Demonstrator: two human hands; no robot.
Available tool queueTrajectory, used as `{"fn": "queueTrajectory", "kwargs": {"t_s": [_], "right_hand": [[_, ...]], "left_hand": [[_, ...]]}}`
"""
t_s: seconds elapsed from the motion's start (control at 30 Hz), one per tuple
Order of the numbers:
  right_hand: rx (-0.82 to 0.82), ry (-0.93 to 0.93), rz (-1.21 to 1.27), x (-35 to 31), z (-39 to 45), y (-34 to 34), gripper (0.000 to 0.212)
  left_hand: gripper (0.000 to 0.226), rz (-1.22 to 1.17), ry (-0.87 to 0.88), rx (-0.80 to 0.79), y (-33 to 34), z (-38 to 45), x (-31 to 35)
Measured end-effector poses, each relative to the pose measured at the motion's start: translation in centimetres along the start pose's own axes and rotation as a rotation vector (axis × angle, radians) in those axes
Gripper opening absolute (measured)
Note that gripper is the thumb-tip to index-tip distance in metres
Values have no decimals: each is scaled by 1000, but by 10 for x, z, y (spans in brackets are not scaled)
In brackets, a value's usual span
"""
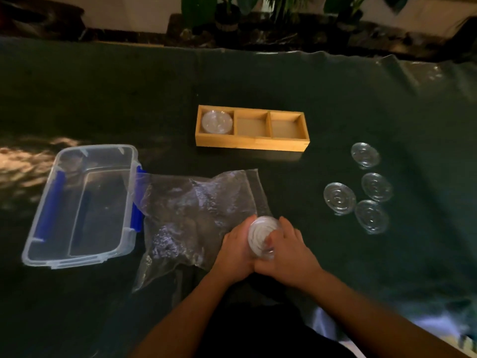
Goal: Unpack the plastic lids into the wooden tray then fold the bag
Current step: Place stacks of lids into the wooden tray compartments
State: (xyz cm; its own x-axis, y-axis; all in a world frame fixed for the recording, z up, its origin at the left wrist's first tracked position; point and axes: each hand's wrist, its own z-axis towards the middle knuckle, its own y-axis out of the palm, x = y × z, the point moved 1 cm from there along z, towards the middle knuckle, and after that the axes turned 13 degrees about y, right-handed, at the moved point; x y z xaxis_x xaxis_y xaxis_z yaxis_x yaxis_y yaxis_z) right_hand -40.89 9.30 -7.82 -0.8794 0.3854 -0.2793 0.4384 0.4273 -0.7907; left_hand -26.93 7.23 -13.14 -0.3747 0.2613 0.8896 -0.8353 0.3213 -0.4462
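Observation:
A stack of clear plastic lids (261, 236) is cupped between my left hand (236, 250) and my right hand (286, 250), just at the right edge of the crumpled clear plastic bag (191, 215). The bag lies flat on the dark cloth. The wooden tray (251, 144) sits beyond it with three compartments; its left one holds a stack of lids (216, 121), the other two hold nothing. Several single lids (339, 198) lie loose on the cloth to the right.
A clear plastic box with blue clips (80, 202) stands to the left of the bag, touching its corner. The table is covered in dark green cloth (335, 86). Potted plants (227, 11) line the far edge.

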Motion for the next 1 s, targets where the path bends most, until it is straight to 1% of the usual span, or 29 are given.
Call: {"fn": "queueTrajectory", "kwargs": {"t_s": [0.13,0.2,0.3,0.43,0.53,0.8,1.0], "right_hand": [[16,55,-90,-8,4,3,82],[29,70,-118,-11,6,5,83],[66,95,-125,-12,8,7,85],[87,111,-141,-12,11,8,91],[118,109,-102,-13,10,10,85],[254,73,-52,-9,10,15,68],[276,52,61,0,10,17,68]], "left_hand": [[71,-19,33,1,-3,-4,-2],[79,-32,27,-10,-4,-6,-4],[98,-23,28,-44,-3,-9,-11],[111,-22,18,-100,-3,-8,-15],[113,13,9,-107,-2,-8,-15],[110,80,-20,-110,3,-9,-18],[113,93,-70,-99,8,-8,-21]]}}
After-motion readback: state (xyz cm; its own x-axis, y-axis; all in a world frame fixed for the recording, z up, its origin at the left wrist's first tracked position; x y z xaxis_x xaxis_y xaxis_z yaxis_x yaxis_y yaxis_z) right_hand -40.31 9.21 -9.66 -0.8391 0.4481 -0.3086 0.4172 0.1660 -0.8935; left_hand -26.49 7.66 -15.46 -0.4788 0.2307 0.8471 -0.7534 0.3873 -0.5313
